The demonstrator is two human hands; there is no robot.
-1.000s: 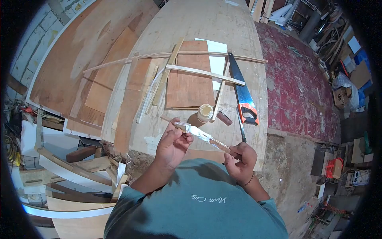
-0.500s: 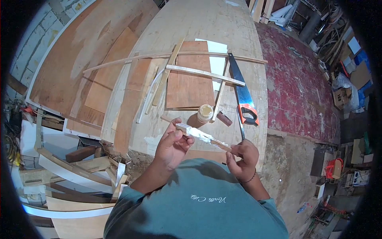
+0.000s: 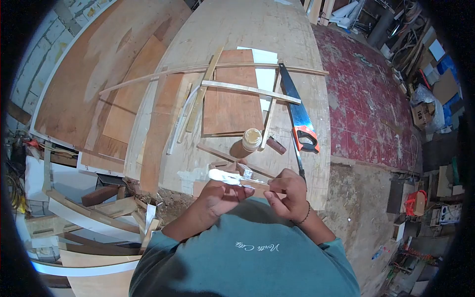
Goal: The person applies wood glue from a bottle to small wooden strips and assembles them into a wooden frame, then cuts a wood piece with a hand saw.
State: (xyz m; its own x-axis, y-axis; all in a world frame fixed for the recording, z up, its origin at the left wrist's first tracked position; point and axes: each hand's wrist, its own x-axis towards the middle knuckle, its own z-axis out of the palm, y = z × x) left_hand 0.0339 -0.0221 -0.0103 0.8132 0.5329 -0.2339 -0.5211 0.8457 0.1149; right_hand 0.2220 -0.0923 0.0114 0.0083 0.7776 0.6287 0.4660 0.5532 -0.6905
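My left hand (image 3: 220,194) and my right hand (image 3: 288,193) both hold a short wooden strip (image 3: 236,178) smeared with white glue, level in front of my chest. The left hand grips its left part, the right hand pinches its right end. Just beyond the strip, an open glue jar (image 3: 252,139) stands on the plywood workbench (image 3: 247,29), beside a thin wood strip (image 3: 232,158) lying flat.
An orange-handled handsaw (image 3: 299,119) lies right of the jar. A brown plywood panel (image 3: 232,94) and several long thin battens (image 3: 250,90) lie across the bench. Wood offcuts (image 3: 94,218) are piled at lower left. A red patterned floor (image 3: 371,99) lies to the right.
Both hands have lowered the glued strip toward my chest and turned it more level. The right hand has shifted its grip along the strip's right end.
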